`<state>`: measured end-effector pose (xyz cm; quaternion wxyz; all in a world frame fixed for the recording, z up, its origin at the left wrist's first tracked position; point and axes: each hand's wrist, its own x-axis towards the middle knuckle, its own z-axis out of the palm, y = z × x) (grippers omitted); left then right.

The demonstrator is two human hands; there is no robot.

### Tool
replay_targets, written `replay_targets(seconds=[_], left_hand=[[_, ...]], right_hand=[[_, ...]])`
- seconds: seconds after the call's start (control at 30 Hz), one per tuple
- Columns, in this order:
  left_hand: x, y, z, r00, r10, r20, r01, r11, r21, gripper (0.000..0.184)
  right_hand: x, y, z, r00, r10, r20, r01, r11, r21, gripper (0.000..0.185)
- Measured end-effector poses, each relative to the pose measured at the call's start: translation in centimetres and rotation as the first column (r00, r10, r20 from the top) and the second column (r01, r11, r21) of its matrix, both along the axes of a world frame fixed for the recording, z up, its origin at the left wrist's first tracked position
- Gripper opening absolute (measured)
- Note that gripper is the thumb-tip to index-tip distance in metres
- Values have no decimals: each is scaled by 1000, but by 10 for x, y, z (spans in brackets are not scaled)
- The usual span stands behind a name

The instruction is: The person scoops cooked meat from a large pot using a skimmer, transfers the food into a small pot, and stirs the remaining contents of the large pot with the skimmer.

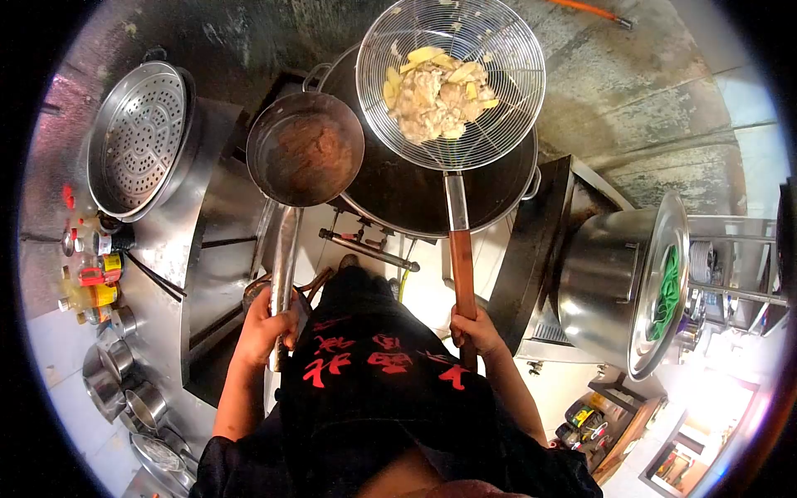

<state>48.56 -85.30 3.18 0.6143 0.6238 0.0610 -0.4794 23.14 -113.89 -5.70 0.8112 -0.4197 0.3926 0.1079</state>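
Observation:
My left hand is closed around the long metal handle of a large ladle. Its round, dark bowl has a reddish-brown patch inside. The wooden handle of a wire skimmer is gripped in my right hand. A heap of pale, beige food pieces with yellow slices lies in the skimmer's mesh. Both tools are held out over a wide, dark pot, with the skimmer's basket above it and the ladle's bowl at its left rim. The skimmer hides much of the pot's inside.
A perforated steamer tray sits at the upper left, above several bottles and metal pots. To the right, a tall steel pot stands beside a round metal lid or tray with green material. Pipes run below the wide pot.

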Motion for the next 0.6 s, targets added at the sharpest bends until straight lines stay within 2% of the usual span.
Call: replay_targets(seconds=[0.47, 0.6], left_hand=[[3, -3, 6, 1000, 4, -5, -4, 1000, -14, 26], [1, -4, 9, 1000, 6, -8, -6, 1000, -30, 24]], right_hand=[[4, 12, 5, 999, -36, 12, 36, 998, -43, 32], [3, 16, -2, 995, -44, 89, 48, 998, -38, 32]])
